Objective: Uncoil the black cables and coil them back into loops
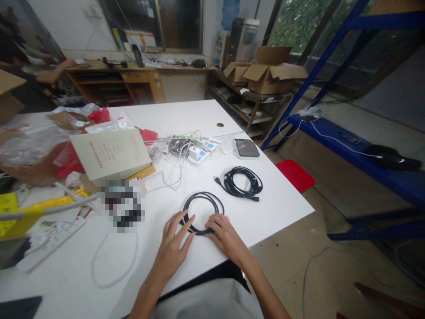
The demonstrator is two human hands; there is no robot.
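A loosely coiled black cable [222,204] lies on the white worktop [279,212], near its front edge. The left hand [176,235] is partly open, fingers spread, touching the coil's left side. The right hand [222,228] is half curled over its right side, seemingly pinching it, though the fingertips are partly hidden. Just beyond, to the right, sits a thicker black cable coil [244,182]; farther back are white plug adapters [198,154] and a grey-topped box [246,148].
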